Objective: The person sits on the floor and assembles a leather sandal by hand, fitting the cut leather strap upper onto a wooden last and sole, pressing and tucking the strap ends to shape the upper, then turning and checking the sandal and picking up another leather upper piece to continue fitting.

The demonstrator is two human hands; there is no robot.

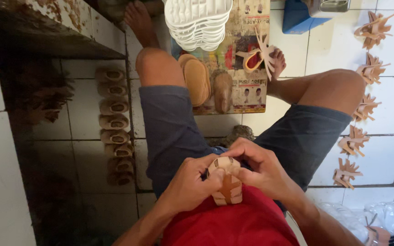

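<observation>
- Left hand (190,182) and right hand (258,166) both close their fingers around a small tan shoe (226,182).
- The shoe sits over the lap, long axis upright, rounded end pointing away from the body.

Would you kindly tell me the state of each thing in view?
Tan strapped shoe form: gripped in both hands.
Left hand: fingers closed on it.
Right hand: fingers closed on it.
White sole stack: nested upright.
Tan cut strap pieces: lying in a row.
</observation>
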